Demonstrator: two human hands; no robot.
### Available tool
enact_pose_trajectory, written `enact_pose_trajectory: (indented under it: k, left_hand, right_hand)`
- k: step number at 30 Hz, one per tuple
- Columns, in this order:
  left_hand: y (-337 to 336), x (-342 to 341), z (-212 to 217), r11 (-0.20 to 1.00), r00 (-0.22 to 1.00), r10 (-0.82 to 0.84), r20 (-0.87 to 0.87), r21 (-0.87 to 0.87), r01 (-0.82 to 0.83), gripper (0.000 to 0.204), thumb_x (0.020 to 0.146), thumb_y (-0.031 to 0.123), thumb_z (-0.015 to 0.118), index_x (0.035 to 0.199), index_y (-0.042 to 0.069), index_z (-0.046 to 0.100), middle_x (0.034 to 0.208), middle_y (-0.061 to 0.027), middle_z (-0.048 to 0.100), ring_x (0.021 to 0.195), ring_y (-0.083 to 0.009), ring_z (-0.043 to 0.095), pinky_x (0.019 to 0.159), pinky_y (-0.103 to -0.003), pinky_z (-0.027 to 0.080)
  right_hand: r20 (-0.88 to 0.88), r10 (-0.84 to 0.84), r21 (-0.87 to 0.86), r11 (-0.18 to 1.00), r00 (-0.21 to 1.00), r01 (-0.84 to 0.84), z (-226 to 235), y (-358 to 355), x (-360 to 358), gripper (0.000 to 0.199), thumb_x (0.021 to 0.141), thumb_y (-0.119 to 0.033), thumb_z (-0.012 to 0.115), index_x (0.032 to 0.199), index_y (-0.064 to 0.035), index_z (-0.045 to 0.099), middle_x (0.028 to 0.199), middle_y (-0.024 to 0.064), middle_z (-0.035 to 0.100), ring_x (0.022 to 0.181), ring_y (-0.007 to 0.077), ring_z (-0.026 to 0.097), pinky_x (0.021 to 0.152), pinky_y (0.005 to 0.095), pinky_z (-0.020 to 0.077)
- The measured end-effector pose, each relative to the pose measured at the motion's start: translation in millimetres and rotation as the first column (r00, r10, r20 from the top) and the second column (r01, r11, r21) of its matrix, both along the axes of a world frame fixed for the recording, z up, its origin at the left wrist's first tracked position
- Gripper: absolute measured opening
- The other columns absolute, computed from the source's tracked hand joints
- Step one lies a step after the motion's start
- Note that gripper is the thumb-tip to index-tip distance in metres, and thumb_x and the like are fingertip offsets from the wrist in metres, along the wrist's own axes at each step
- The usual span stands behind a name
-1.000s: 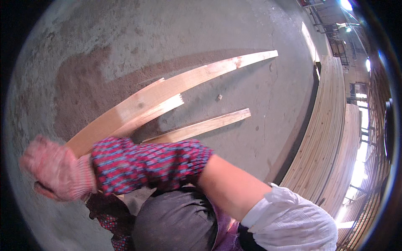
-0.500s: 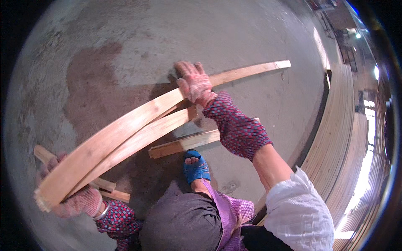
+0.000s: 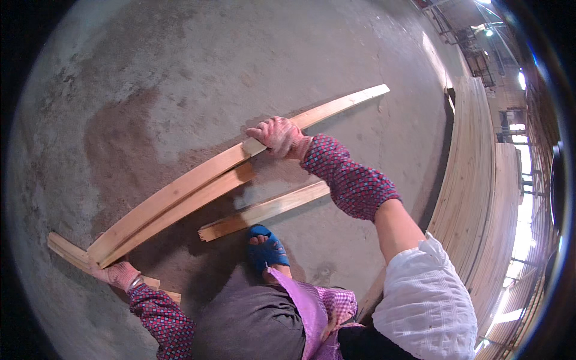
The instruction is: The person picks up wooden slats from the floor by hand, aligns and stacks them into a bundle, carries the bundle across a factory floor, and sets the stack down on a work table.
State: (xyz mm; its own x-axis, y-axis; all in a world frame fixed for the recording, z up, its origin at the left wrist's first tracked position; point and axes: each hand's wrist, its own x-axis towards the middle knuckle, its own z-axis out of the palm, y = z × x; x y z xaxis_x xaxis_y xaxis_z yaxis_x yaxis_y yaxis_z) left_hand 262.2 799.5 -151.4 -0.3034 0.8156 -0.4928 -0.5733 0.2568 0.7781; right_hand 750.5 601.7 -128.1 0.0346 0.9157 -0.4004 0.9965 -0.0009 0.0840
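Note:
A long pale wooden board (image 3: 180, 189) slants from lower left to upper right, close above or on the concrete floor. A shorter wooden board (image 3: 186, 207) lies against its near side. My gloved left hand (image 3: 118, 275) holds the left ends of these two boards, its fingers partly hidden beneath them. Farther right, my gloved right hand (image 3: 277, 137) is closed over the long board, fingers curled round its edge. Whether the stretch beyond that hand is the same piece, I cannot tell.
Another board (image 3: 264, 210) lies near my blue sandal (image 3: 267, 247). Short wooden pieces (image 3: 67, 249) rest on the floor beyond my left hand, with more cut ends (image 3: 171, 296) by my left sleeve. A large stack of long planks (image 3: 462, 174) stands along the right.
The left ends of the boards have come down and away from me, with my left hand. My right hand's spread fingers have closed round the long board. The view has shifted slightly.

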Motion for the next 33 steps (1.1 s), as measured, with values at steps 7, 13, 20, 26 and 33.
enact_pose_trajectory:
  k: [7, 13, 20, 26, 33]
  left_hand:
    - [16, -53, -6, 0.978, 0.997, 0.067, 0.038, 0.195, -0.073, 0.045, 0.073, 0.036, 0.063, 0.107, 0.007, 0.059, 0.107, -0.0095, 0.062, 0.099, -0.0253, 0.060, 0.088, -0.042, 0.049]
    - [30, -44, 26, 0.992, 0.997, 0.053, 0.057, 0.112, -0.059, 0.061, 0.066, 0.044, 0.073, 0.114, 0.012, 0.053, 0.109, -0.0044, 0.057, 0.102, -0.0220, 0.055, 0.088, -0.043, 0.047]
    - [39, -28, 38, 0.975, 0.982, -0.048, 0.184, 0.222, 0.006, 0.040, 0.079, 0.043, 0.068, 0.109, 0.019, 0.056, 0.106, 0.0009, 0.058, 0.096, -0.0193, 0.058, 0.084, -0.040, 0.051]
    - [30, -26, 39, 0.963, 0.985, -0.119, 0.123, 0.255, 0.084, 0.051, 0.081, 0.049, 0.067, 0.116, 0.015, 0.055, 0.111, -0.0035, 0.059, 0.102, -0.0211, 0.058, 0.087, -0.039, 0.050]
    - [39, -16, 43, 0.995, 0.941, -0.053, 0.334, 0.102, 0.020, 0.055, 0.083, 0.039, 0.070, 0.123, 0.008, 0.049, 0.109, -0.0074, 0.059, 0.098, -0.0226, 0.060, 0.089, -0.038, 0.050]
  right_hand:
    - [-0.329, -0.150, 0.147, 0.967, 0.932, 0.208, 41, -14, 30, 0.052, 0.069, -0.008, 0.069, 0.119, -0.0095, 0.056, 0.108, 0.0119, 0.063, 0.103, 0.0304, 0.059, 0.089, 0.0416, 0.0474]
    - [-0.471, -0.148, 0.265, 0.917, 0.870, 0.300, 48, 88, -50, 0.031, 0.082, -0.024, 0.067, 0.109, -0.0100, 0.061, 0.100, 0.0144, 0.066, 0.095, 0.0305, 0.064, 0.079, 0.0401, 0.0512]
    - [-0.724, 0.125, 0.069, 0.992, 0.678, -0.110, 111, 233, -290, 0.053, 0.082, -0.047, 0.061, 0.111, -0.0026, 0.061, 0.102, 0.0200, 0.065, 0.099, 0.0340, 0.062, 0.086, 0.0420, 0.0478]
    - [-0.792, 0.201, 0.159, 0.979, 0.576, -0.124, 75, 237, -367, 0.057, 0.074, -0.037, 0.069, 0.116, -0.0016, 0.054, 0.102, 0.0220, 0.064, 0.098, 0.0393, 0.061, 0.083, 0.0449, 0.0483]
    - [-0.604, 0.191, 0.077, 0.980, 0.774, -0.182, 97, 194, -305, 0.072, 0.064, -0.028, 0.081, 0.122, -0.0073, 0.043, 0.113, 0.0167, 0.059, 0.102, 0.0371, 0.059, 0.086, 0.0464, 0.0478]
